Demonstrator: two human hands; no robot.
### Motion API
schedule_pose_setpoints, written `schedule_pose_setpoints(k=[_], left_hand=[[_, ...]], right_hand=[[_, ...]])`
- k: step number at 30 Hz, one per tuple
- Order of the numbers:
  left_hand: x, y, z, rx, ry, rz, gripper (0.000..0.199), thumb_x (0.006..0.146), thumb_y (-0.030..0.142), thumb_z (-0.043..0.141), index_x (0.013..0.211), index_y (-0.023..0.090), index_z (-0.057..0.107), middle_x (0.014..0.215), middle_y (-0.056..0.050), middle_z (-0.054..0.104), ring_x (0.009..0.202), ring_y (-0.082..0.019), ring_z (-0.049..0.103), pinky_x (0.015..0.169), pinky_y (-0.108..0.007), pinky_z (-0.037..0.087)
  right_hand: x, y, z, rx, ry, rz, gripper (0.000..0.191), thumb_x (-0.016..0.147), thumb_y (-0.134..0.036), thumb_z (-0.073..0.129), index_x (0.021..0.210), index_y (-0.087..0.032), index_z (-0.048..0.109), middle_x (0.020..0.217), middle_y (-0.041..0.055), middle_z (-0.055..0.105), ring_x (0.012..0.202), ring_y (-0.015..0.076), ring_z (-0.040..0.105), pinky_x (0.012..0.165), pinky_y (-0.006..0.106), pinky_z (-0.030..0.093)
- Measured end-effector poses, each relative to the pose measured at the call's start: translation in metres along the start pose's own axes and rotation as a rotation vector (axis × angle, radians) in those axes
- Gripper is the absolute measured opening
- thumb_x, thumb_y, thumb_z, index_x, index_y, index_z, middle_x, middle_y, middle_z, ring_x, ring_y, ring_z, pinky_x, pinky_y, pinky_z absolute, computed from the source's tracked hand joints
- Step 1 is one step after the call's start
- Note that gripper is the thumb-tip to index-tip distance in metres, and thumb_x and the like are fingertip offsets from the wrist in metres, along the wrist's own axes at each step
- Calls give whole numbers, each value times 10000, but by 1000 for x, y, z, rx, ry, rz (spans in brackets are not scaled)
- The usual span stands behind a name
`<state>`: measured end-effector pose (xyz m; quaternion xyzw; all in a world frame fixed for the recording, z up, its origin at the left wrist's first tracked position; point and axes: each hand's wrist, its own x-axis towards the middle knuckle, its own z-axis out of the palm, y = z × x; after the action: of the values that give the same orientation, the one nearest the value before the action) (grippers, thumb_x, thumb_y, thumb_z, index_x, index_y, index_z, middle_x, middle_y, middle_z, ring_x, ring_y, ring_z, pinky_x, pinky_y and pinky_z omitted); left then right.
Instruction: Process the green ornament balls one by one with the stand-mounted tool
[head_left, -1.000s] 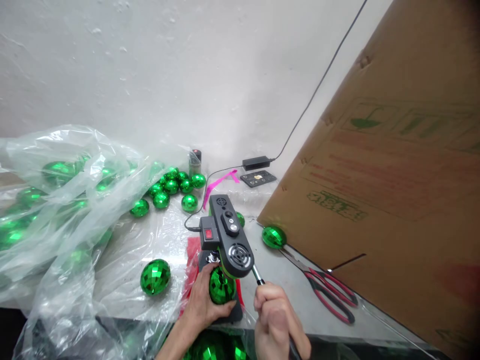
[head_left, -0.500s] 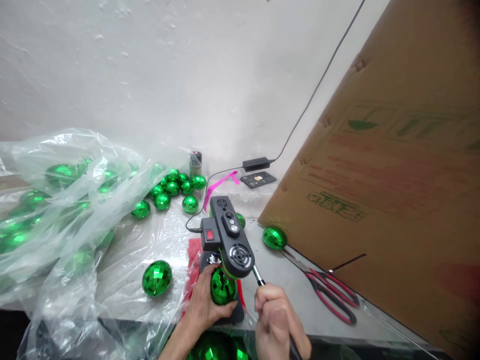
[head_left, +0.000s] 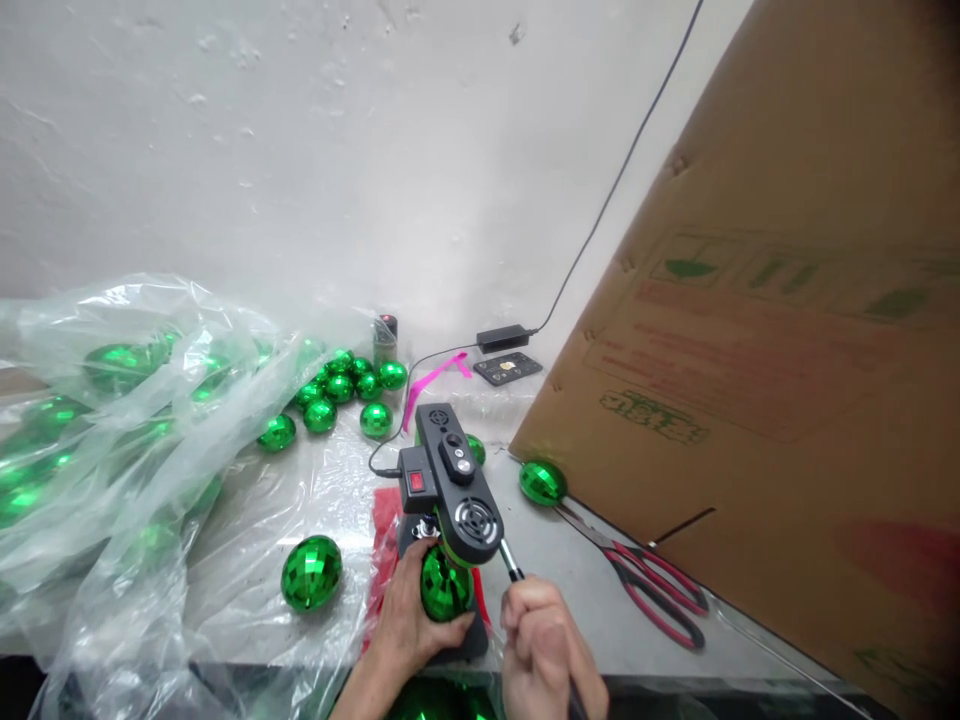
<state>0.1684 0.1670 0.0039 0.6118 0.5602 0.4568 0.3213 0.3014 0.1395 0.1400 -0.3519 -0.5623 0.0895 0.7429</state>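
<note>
My left hand (head_left: 412, 612) is wrapped round a shiny green faceted ball (head_left: 445, 585), holding it under the front end of a black machine (head_left: 459, 480). The machine has a red switch and two round vents, and it stands on a dark base over a piece of red material (head_left: 385, 530). My right hand (head_left: 546, 635) is closed round the black handle of a metal lever (head_left: 511, 560) at the machine's right side. Another green ball (head_left: 311, 573) lies to the left of my left hand.
A plastic bag (head_left: 112, 500) with green balls covers the left. Small balls (head_left: 340, 388), a pink ribbon (head_left: 431, 383), a black phone-like slab (head_left: 508, 368) and a power adapter (head_left: 503, 338) lie behind. Scissors (head_left: 656, 590) and a large cardboard box (head_left: 750, 350) are right.
The view has shifted slightly, so most things appear a little lower and further left. Both hands keep their holds on the ball and the lever.
</note>
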Motion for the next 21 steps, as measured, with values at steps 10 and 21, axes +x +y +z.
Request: schedule_pose_setpoints(k=[10,21], left_hand=[[1,5,-4,-30,-19,-20,828,643,329,940,1416,210,666,1349,-178,847,1249,-456,838,1139,-648,679],[-55,12,-42,-28,119,-54,926,699,375,973,1537,211,613,1541,-199,776,1454,-466,748,1247,-653,614]], right_hand=[[-12,15,-4,-128,-56,-184,496,1236,-329,463,757,-242,560,723,-31,677,606,132,639,752,320,593],[67,-54,9,-4,-96,121,571,1215,-350,546,659,-237,478,630,-28,523,576,127,562,508,288,340]])
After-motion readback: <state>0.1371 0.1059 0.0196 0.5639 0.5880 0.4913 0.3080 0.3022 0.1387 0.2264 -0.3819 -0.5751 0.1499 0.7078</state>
